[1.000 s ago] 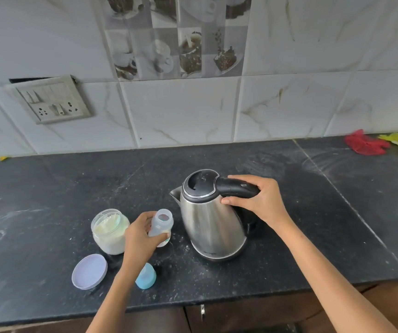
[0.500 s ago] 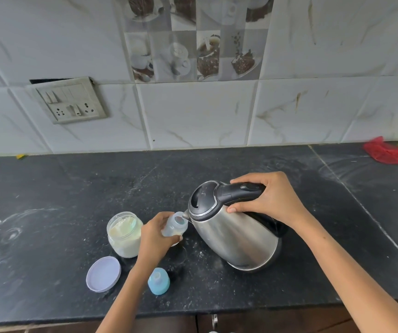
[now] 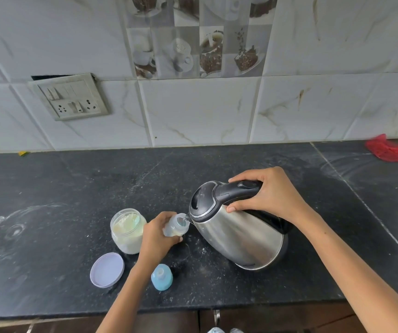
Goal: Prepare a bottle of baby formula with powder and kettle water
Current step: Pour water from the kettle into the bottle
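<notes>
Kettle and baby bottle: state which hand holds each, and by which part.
Right hand grips the kettle by its black handle; left hand wraps the baby bottle around its body.

Just left of the left hand [image 3: 156, 236] the powder jar [image 3: 127, 230] blocks passage; lid [image 3: 107, 269] and blue cap [image 3: 161, 277] sit near its wrist. Behind and right of the right hand [image 3: 268, 195], the counter [image 3: 241, 162] lies bare.

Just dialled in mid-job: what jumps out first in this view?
The steel kettle at centre, tilted by the right hand on its black handle, spout at the mouth of the small baby bottle held in the left hand. Left of them stands an open jar of powder, with its lid and a blue bottle cap nearer the counter edge.
</notes>
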Motion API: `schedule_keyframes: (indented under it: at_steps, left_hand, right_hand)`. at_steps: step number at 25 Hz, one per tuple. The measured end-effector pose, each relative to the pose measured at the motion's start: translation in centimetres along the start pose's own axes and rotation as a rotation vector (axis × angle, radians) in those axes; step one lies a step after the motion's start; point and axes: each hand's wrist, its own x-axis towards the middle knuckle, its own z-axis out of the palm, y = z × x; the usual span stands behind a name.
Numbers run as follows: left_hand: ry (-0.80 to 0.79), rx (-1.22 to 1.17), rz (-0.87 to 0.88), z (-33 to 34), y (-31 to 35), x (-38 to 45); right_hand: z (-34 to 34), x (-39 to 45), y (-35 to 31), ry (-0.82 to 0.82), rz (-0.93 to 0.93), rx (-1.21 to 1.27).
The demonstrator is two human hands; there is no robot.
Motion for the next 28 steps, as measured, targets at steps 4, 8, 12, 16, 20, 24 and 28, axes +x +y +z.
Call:
schedule_keyframes:
  at_steps: [4, 8, 12, 16, 20, 24, 28]
  left_hand:
    - [0.000, 0.025, 0.008, 0.0, 0.0, -0.2]
    - [-0.002, 0.026, 0.004, -0.1, -0.1, -0.2]
    - [-0.008, 0.027, -0.002, -0.3, -0.1, -0.3]
    - [-0.008, 0.031, -0.009, -0.4, -0.1, -0.1]
    - [-0.002, 0.035, -0.013, -0.5, -0.2, 0.1]
    - [-0.006, 0.044, -0.011, -0.5, -0.2, 0.2]
    - [-0.006, 0.047, -0.012, -0.4, -0.3, 0.4]
  right_hand:
    - [0.1, 0.3, -0.2, -0.014, -0.010, -0.020]
    - [0.2, 0.6, -0.2, -0.025, -0.006, -0.035]
    - [0.4, 0.9, -0.3, -0.043, -0.016, -0.053]
    - [0.6, 1.2, -0.5, -0.050, -0.022, -0.083]
    - [0.7, 1.4, -0.5, -0.052, -0.027, -0.103]
    - [0.7, 1.7, -0.6, -0.056, -0.026, -0.114]
    - [0.7, 1.8, -0.6, -0.051, -0.026, -0.112]
